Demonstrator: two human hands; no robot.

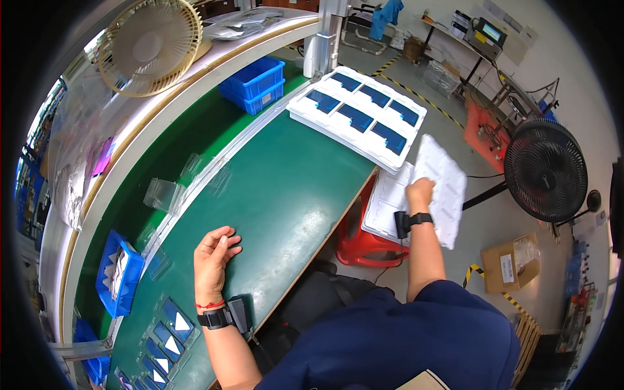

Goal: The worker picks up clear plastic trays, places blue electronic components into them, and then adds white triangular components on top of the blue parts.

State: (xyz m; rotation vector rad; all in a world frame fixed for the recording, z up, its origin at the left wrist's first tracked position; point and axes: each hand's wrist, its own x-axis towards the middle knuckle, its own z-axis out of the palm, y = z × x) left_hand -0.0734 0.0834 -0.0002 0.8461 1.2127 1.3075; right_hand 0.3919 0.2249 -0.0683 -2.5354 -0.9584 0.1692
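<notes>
My right hand (420,194) is closed on the edge of a white moulded tray (445,179), which is tilted up beside the table. Below it, more white trays (382,220) lie on a red stool (351,250). Over the green table (279,188) hovers my left hand (213,260), fingers apart and holding nothing. At the table's far right corner sits another white tray (305,116) with several dark blue flat panels (355,118) in its pockets. Near the lower left, several similar panels (177,320) with white triangular patches lie in a row on the table.
A blue bin (133,276) with white pieces stands at the left, and stacked blue bins (263,84) at the back. Clear plastic pieces (164,195) lie along the rail. A beige fan (149,49) stands on the shelf; a black fan (546,170) and a cardboard box (504,270) are at the right.
</notes>
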